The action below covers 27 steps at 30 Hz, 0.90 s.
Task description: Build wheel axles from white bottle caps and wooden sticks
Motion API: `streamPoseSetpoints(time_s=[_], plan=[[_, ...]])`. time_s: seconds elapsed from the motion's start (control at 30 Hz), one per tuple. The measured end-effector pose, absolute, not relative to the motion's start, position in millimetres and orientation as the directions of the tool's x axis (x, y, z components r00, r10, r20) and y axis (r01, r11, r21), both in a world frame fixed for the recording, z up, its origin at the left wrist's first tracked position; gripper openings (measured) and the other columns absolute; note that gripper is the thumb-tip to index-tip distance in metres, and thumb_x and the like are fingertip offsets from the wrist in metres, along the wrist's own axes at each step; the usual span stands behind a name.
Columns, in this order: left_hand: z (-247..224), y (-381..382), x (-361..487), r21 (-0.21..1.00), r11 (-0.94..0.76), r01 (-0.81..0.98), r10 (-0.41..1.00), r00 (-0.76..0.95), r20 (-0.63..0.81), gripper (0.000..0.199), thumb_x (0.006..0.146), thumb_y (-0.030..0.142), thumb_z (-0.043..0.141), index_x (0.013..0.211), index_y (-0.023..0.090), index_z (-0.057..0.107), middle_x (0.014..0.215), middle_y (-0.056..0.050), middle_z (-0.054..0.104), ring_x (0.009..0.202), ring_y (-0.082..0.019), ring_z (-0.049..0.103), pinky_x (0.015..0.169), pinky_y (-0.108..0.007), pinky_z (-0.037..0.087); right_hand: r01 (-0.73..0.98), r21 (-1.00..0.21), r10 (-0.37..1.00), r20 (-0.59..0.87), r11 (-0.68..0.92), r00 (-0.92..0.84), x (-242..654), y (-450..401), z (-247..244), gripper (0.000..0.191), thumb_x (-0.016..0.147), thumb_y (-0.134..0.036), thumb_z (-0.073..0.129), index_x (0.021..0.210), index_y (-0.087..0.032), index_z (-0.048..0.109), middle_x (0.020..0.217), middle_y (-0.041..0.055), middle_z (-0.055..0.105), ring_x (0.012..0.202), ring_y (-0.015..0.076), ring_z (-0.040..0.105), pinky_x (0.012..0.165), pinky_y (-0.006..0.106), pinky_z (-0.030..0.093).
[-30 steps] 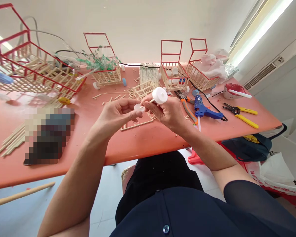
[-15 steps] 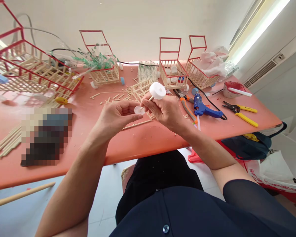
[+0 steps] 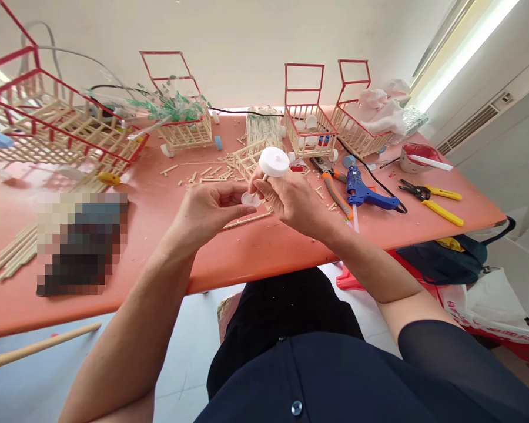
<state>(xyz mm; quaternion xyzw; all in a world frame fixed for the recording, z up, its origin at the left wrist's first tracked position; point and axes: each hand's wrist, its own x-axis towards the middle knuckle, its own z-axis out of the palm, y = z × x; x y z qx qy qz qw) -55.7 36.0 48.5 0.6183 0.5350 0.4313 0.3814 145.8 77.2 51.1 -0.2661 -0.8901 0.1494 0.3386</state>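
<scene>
1. Stick (image 3: 265, 176) topped by a white cap (image 3: 274, 161) is clamped in the right hand (image 3: 293, 202); the left hand (image 3: 209, 205) pinches a second cap (image 3: 250, 200) at its lower end, over the bench (image 3: 242, 252).
2. Near the bench's back edge, a red-handled cart (image 3: 304, 90) holds white lids (image 3: 311, 121); another cart (image 3: 187, 141) carries green plastic (image 3: 174, 110).
3. Glue gun (image 3: 370, 198) and yellow-handled pliers (image 3: 443, 212) lie toward the front right corner; a pale wall (image 3: 242, 53) stands behind.

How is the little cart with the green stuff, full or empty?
Full, it seems: the green stuff heaps above the little cart.
</scene>
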Motion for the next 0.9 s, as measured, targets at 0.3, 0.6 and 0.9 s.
streamPoseSetpoints(time_s=[0.3,0.6,0.9], plan=[[37.8,39.1,-58.0,0.941,-0.167,0.295,0.986,0.029,0.166,0.031,0.067,0.038,0.092,0.093,0.023,0.088,0.052,0.007,0.041,0.049,-0.008,0.032,0.045,-0.025,0.023,0.357,-0.452,0.570,0.539,0.817,-0.620,145.7,76.2,51.2,0.051,0.117,-0.053,0.031,0.105,-0.018,0.067,0.101,0.0076,0.069,0.087,0.0182,0.060,0.081,0.030,0.043],[47.5,36.6,-53.8,0.972,-0.129,0.197,0.976,0.197,0.090,0.049,0.066,0.041,0.097,0.105,0.019,0.077,0.067,0.005,0.058,0.059,-0.010,0.052,0.054,-0.021,0.041,0.375,-0.393,0.543,0.631,0.840,-0.555,143.1,80.5,41.5,0.057,0.118,-0.053,0.030,0.099,-0.014,0.068,0.092,0.0067,0.070,0.078,0.0140,0.057,0.074,0.028,0.038],[42.7,35.7,-52.6,0.967,-0.126,0.222,0.992,0.054,0.117,0.034,0.068,0.030,0.094,0.095,0.019,0.076,0.058,0.009,0.046,0.051,-0.007,0.037,0.044,-0.020,0.028,0.347,-0.448,0.567,0.659,0.824,-0.495,141.7,78.4,43.0,0.050,0.118,-0.049,0.036,0.092,-0.016,0.062,0.089,0.0047,0.068,0.075,0.0111,0.058,0.075,0.025,0.041]])
